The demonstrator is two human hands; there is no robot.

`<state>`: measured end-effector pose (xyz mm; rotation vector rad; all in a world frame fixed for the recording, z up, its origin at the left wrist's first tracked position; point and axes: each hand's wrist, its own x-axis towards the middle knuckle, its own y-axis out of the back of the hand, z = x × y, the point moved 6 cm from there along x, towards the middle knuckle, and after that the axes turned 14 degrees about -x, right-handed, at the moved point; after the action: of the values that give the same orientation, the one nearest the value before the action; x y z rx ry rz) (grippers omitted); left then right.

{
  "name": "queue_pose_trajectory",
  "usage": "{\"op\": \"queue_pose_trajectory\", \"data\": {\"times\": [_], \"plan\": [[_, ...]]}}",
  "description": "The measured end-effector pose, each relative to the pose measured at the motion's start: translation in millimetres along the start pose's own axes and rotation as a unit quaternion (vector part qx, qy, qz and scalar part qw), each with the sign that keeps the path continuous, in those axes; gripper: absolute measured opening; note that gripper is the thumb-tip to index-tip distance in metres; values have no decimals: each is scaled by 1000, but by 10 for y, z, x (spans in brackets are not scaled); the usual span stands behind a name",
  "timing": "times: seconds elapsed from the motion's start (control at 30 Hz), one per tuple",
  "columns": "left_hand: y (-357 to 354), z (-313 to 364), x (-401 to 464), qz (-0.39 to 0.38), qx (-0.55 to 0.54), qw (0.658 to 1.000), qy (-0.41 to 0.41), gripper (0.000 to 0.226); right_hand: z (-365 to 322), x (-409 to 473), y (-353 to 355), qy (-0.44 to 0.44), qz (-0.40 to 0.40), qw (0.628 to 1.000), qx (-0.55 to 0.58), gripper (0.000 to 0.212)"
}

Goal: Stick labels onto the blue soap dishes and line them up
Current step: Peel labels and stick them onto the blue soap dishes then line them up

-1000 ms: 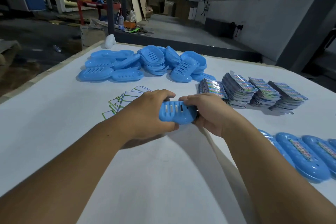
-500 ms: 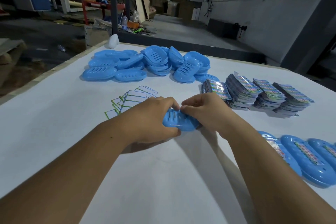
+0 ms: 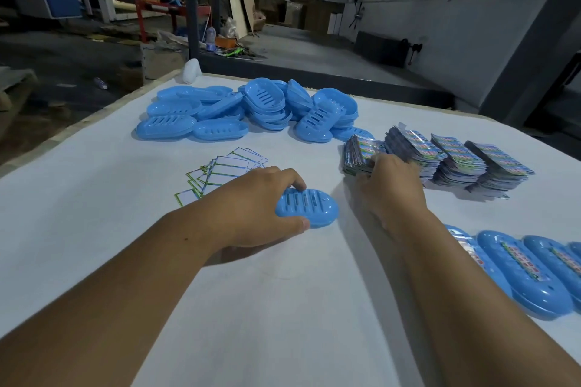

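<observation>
My left hand (image 3: pixel 254 207) grips a blue slotted soap dish (image 3: pixel 311 207) lying bottom-up on the white table (image 3: pixel 94 229), fingers on its far edge and thumb on its near edge. My right hand (image 3: pixel 390 188) reaches to the leftmost stack of colourful labels (image 3: pixel 358 154), its fingertips curled at the stack's near edge; what they hold is hidden. Three more label stacks (image 3: pixel 465 163) stand to the right. A row of labelled blue dishes (image 3: pixel 525 270) lies at the right edge.
A heap of unlabelled blue soap dishes (image 3: pixel 251 110) lies at the far side of the table. White backing papers with green borders (image 3: pixel 220 173) are scattered behind my left hand. A white object (image 3: pixel 192 71) sits at the table's far left corner.
My right hand let go of the dish and moved right and away to the label stack. The dish now lies flat under my left hand alone.
</observation>
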<state>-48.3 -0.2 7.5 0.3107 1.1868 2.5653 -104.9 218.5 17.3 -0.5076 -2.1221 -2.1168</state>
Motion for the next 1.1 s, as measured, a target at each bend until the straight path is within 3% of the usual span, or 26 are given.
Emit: {"op": "queue_pose_trajectory", "data": {"times": [0.47,0.63,0.73,0.87,1.0,1.1], "plan": [[24,45,-26,0,2,1000,8,55,141,-38,152,-51,-1,997,56,23],[49,27,-19,25,-20,999,8,58,139,-62,338,-72,115,983,120,33],[64,-4,-9,58,-64,996,8,57,-15,-99,451,-26,171,967,188,27],[151,-122,22,167,-250,952,58,35,-393,-295,503,80,146,946,277,20],[324,-294,77,219,-310,917,122,48,-594,-431,477,108,106,929,336,23],[366,-363,81,244,-364,889,131,39,-642,-437,417,102,54,922,370,14]]}}
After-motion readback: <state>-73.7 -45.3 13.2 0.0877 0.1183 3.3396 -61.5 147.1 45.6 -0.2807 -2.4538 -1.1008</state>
